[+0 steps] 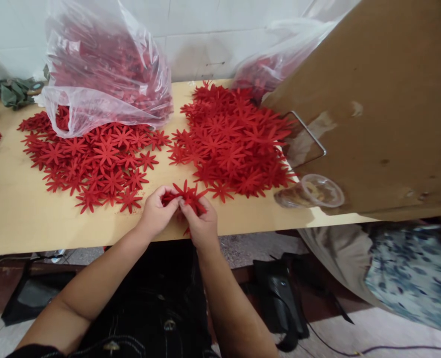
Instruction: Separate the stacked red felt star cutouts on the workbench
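Close to the table's front edge, my left hand (158,211) and my right hand (202,221) meet with thumbs almost touching. Between them they pinch red flower-shaped pieces (189,194) with narrow pointed petals; how many layers are there I cannot tell. My fingertips are partly hidden behind the petals. Beyond my left hand spreads a pile of flat red flower shapes (104,154). A taller heap of similar red flower shapes (227,134) lies just past my right hand.
A clear plastic bag (112,74) full of red pieces rests on the left pile. Another bag (272,64) stands behind, beside a large brown cardboard box (384,99) at right. A clear plastic cup (298,195) lies tipped near the table edge. Green fabric (17,92) is at far left.
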The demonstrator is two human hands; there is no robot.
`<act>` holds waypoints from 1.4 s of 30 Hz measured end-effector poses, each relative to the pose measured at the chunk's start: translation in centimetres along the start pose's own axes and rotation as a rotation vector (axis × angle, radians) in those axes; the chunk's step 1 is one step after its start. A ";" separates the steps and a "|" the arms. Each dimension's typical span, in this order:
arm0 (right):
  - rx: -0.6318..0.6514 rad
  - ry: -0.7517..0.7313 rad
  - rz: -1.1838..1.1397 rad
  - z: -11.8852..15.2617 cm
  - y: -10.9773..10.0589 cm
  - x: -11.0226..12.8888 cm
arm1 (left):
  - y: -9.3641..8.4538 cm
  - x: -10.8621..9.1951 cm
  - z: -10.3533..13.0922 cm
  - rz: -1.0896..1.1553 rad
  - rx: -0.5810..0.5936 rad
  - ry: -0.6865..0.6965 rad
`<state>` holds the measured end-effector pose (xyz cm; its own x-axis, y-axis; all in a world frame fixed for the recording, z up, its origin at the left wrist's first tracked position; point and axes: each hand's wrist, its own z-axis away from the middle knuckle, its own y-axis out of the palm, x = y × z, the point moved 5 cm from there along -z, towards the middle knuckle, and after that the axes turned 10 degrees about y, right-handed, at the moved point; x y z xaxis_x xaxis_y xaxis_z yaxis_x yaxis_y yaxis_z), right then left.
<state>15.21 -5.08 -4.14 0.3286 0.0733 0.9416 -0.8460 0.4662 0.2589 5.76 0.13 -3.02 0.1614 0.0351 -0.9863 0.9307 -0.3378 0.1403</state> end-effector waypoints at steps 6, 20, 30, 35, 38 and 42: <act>-0.001 0.119 -0.147 -0.7 -0.4 -0.8 | 0.2 0.2 0.2 0.032 0.041 -0.052; -0.091 0.116 -0.011 -0.5 0.0 -0.5 | 0.1 0.4 0.6 0.117 0.082 -0.038; -0.038 0.121 -0.082 -0.4 0.3 0.0 | -0.5 0.0 0.6 0.148 -0.003 -0.070; -0.052 0.095 -0.068 -0.4 0.1 -0.1 | -0.3 -0.4 0.6 0.160 0.025 -0.048; -0.075 0.095 -0.061 -0.5 0.1 -0.3 | 0.0 -0.3 0.6 0.166 0.074 -0.059; -0.085 0.092 -0.049 -0.6 0.1 -0.2 | 0.1 -0.3 0.6 0.175 0.089 -0.072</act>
<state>15.27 -4.50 -4.47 0.4090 0.1276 0.9036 -0.7905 0.5442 0.2809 5.57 -0.45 -2.77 0.2913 -0.0973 -0.9517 0.8574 -0.4147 0.3049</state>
